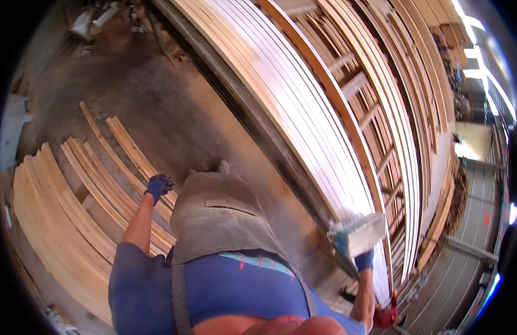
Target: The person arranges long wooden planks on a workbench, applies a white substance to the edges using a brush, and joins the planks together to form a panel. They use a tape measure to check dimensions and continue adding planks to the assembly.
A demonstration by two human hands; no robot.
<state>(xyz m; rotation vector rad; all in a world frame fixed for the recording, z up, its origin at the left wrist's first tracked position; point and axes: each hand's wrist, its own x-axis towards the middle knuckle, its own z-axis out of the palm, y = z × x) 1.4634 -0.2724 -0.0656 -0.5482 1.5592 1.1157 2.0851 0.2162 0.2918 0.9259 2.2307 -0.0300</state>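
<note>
My right hand (pixel 364 261), in a blue glove, grips a pale, box-shaped object (pixel 363 233) with teal sides; its exact kind is unclear. This object is at the near end of a long row of pale boards (pixel 309 106), whose surface shines white. My left hand (pixel 159 186), gloved in dark blue, hangs out to the left with loosely bent fingers and nothing visible in them. Beneath or beside it lie long wooden strips (pixel 105 178); whether it touches them cannot be told. A grey-brown apron (pixel 222 215) covers my front.
A stack of wide boards (pixel 52 212) lies at left. Beyond the shiny row, racks hold more long timber (pixel 376 111). A dark beam (pixel 242 111) edges the row beside the dusty floor (pixel 152 106). Another person in red (pixel 386 315) is at lower right.
</note>
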